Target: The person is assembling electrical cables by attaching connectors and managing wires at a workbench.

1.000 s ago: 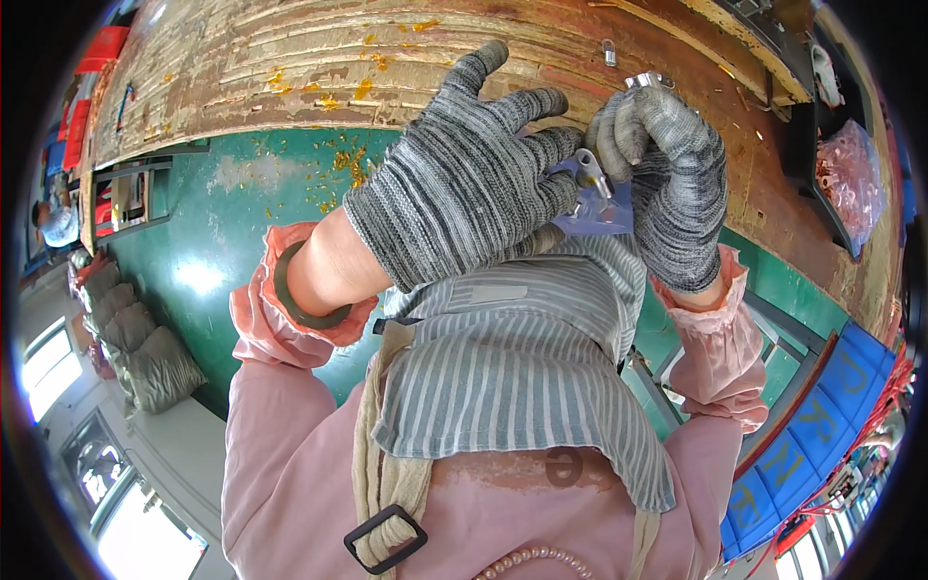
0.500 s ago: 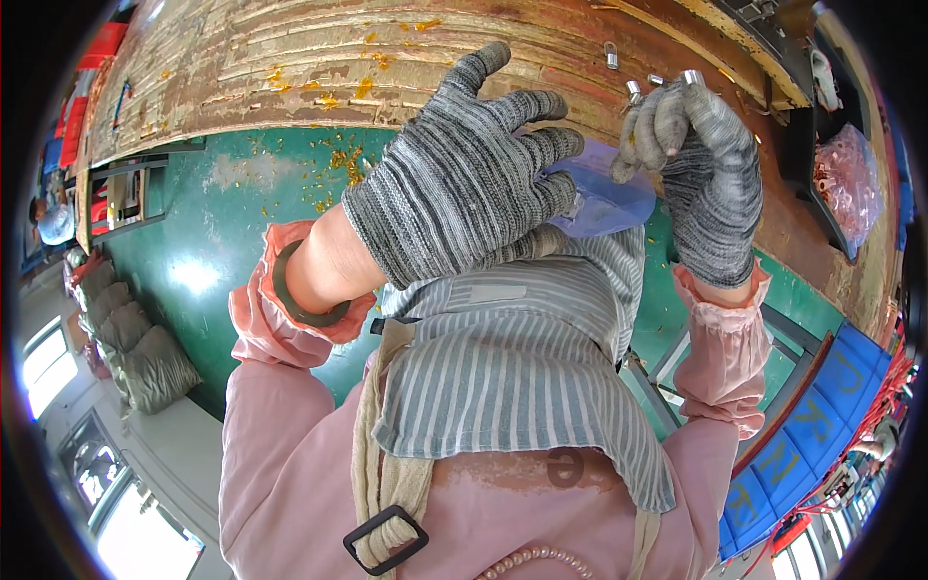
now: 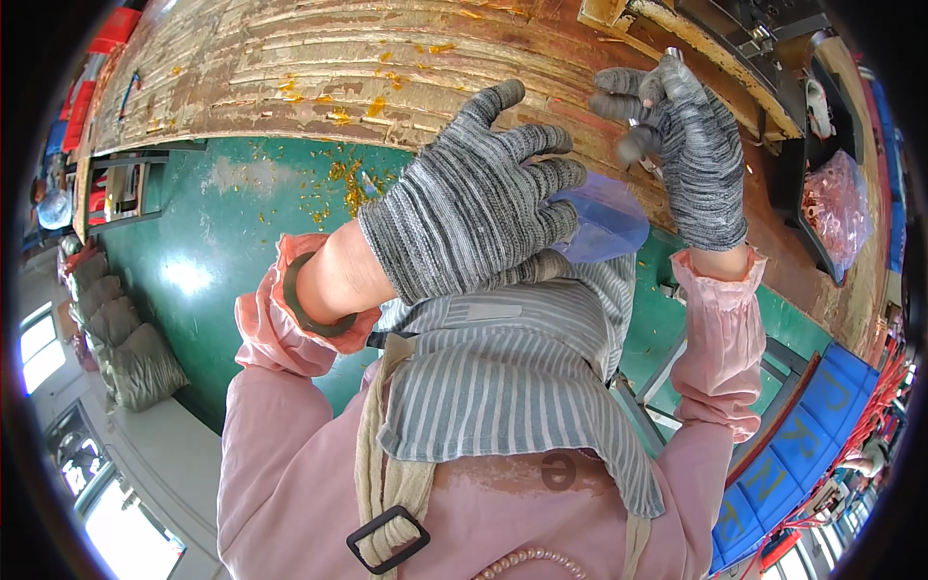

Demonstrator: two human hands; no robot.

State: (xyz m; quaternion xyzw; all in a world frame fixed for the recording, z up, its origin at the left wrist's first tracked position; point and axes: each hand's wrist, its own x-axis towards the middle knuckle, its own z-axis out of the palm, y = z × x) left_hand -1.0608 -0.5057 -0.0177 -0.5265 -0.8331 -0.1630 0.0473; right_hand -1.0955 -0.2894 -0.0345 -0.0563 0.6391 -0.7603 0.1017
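Both hands wear grey striped knit gloves. My left hand (image 3: 474, 198) is back-up, its outer fingers spread. Its thumb and forefinger side closes on a translucent bluish plastic bag (image 3: 614, 224) at the bench edge, above my lap. To the right, over the bench, my right hand (image 3: 704, 159) is bent, with thumb and forefinger pinching a small silver metal cylinder (image 3: 674, 54). Another shiny metal piece (image 3: 646, 162) shows under its other fingers, which are blurred by motion. How many pieces lie within the hand is hidden.
The worn wooden workbench (image 3: 290, 58) carries yellow flakes. A dark machine (image 3: 764, 39) stands at far right, beside a black tray (image 3: 807, 217) with a clear bag of copper-coloured parts (image 3: 839, 198). Blue bins (image 3: 802, 435) are at lower right, stuffed sacks (image 3: 135, 358) at left.
My right hand has shifted slightly up and left, its fingers spreading; the loose metal pieces seen on the bench near it no longer show there. My left hand stays with the bag.
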